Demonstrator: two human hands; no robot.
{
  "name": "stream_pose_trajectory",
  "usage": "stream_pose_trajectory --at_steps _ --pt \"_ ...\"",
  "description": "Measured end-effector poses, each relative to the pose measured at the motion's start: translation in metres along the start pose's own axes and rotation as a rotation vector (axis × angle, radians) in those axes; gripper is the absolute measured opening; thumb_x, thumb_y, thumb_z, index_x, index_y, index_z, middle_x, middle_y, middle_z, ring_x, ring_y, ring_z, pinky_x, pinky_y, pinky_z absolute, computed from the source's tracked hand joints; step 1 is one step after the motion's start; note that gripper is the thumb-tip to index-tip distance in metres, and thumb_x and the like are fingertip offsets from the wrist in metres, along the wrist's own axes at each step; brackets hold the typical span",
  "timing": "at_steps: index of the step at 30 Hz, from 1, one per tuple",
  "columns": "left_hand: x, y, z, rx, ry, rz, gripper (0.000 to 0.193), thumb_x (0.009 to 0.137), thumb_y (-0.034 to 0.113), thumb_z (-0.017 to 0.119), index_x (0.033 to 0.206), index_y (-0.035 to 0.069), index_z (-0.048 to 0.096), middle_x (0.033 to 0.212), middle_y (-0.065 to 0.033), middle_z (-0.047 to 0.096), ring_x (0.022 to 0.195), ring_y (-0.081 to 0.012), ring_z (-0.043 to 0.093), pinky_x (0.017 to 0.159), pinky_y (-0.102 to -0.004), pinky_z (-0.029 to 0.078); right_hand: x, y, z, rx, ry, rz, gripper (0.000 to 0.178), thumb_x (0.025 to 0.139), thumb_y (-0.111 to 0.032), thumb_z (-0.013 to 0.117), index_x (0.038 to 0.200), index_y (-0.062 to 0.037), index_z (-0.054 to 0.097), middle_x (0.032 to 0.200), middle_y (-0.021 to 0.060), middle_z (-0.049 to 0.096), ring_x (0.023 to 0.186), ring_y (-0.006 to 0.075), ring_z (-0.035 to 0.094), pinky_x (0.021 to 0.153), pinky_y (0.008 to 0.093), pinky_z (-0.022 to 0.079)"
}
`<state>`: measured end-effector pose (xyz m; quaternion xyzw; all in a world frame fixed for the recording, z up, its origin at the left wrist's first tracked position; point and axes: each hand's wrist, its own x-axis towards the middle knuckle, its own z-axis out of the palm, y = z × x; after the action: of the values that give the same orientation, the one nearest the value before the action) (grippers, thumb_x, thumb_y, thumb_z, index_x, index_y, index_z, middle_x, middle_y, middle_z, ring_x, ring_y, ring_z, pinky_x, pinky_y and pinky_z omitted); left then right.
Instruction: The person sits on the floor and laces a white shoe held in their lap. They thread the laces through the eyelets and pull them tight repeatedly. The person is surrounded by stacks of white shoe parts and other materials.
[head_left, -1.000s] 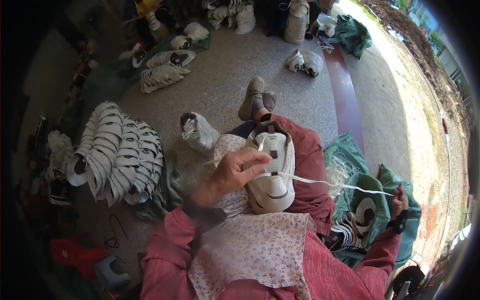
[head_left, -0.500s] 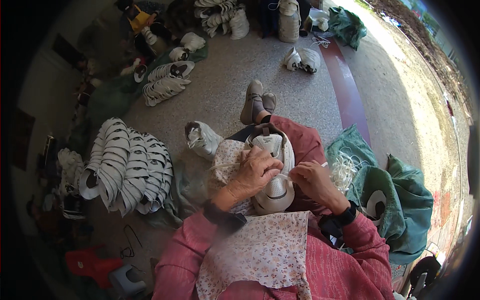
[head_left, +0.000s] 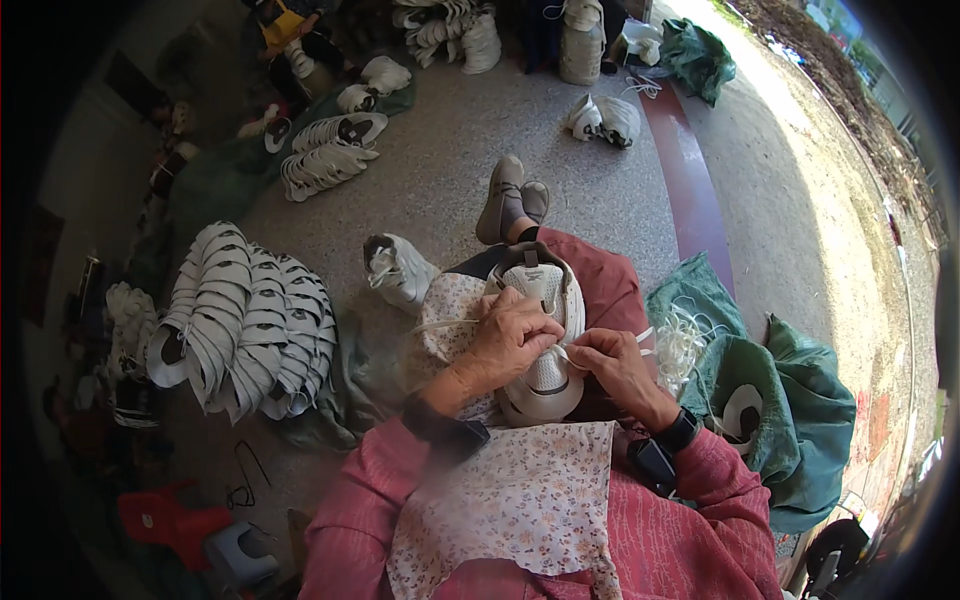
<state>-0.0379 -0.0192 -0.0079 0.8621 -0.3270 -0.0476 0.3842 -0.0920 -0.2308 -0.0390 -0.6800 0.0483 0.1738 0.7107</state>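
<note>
A whitish sneaker upper [head_left: 542, 400] with a mesh tongue lies across my lap, its toe end toward me. Over its left side and lacing area rests my left hand [head_left: 505, 342], fingers closed in a pinch on the white shoelace [head_left: 440, 325], one end of which sticks out to the left. At the upper's right edge my right hand [head_left: 618, 368] pinches the lace between thumb and forefinger; a loose end shows beyond the knuckles. The eyelets under my fingers are partly hidden. A floral apron [head_left: 505, 500] covers my lap.
Left of me stand stacks of nested white uppers [head_left: 245, 325]; a laced shoe [head_left: 397, 270] sits by my knee. At right are a bundle of white laces [head_left: 685, 340] and a green sack [head_left: 815, 430]. A red stool [head_left: 170, 525] lies lower left. Another person [head_left: 285, 30] sits far left.
My right hand has come slightly left, nearer the upper and my left hand. My left hand keeps its place on the upper. The whole view has shifted a little.
</note>
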Motion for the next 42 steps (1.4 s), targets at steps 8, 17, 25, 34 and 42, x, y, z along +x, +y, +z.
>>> stream_pose_trajectory --at_steps 8,17,25,34,42 --pt "-0.005 -0.005 0.002 0.024 0.064 0.097 0.010 0.086 0.017 0.074 0.095 0.012 0.075 0.085 -0.0007 0.060 0.093 -0.0218 0.052 0.091 -0.0387 0.036 0.004 -0.047 0.000 -1.224 0.073 -0.749 0.029 0.081 -0.024 0.075 0.105 -0.0100 0.066 0.081 0.0077 0.062 0.079 0.0274 0.063 0.083 0.0386 0.040" --pt "0.005 -0.005 0.001 -0.175 0.124 0.180 0.012 0.086 0.004 0.072 0.098 0.003 0.072 0.091 -0.0092 0.067 0.088 -0.0272 0.065 0.078 -0.0357 0.051 0.034 -0.067 -0.024 -1.321 -0.338 -0.790 0.040 0.077 -0.028 0.080 0.112 -0.0146 0.063 0.098 0.0053 0.063 0.095 0.0241 0.064 0.087 0.0397 0.038" --pt "0.011 -0.009 0.000 -0.102 -0.004 0.150 0.011 0.086 0.006 0.072 0.097 0.004 0.073 0.093 -0.0089 0.069 0.088 -0.0263 0.067 0.078 -0.0346 0.052 0.042 -0.044 -0.035 -1.069 -0.315 -0.899 0.034 0.077 -0.026 0.081 0.100 -0.0118 0.060 0.095 0.0040 0.061 0.093 0.0248 0.059 0.086 0.0385 0.041" --pt "0.025 -0.008 -0.008 -0.052 -0.192 0.083 0.015 0.086 0.014 0.072 0.098 0.005 0.074 0.092 -0.0085 0.066 0.087 -0.0268 0.066 0.076 -0.0356 0.051 0.051 -0.044 -0.035 -1.089 -0.395 -1.003 0.032 0.081 -0.032 0.077 0.093 -0.0100 0.056 0.092 0.0054 0.057 0.090 0.0268 0.058 0.086 0.0394 0.043" --pt "0.032 -0.003 -0.007 0.164 -0.166 0.164 0.012 0.083 0.011 0.070 0.094 0.005 0.069 0.090 -0.0097 0.061 0.089 -0.0308 0.065 0.076 -0.0379 0.052 0.053 -0.039 -0.035 -1.100 -0.341 -1.042 0.034 0.080 -0.034 0.077 0.092 -0.0099 0.056 0.091 0.0058 0.057 0.089 0.0264 0.057 0.083 0.0391 0.043"
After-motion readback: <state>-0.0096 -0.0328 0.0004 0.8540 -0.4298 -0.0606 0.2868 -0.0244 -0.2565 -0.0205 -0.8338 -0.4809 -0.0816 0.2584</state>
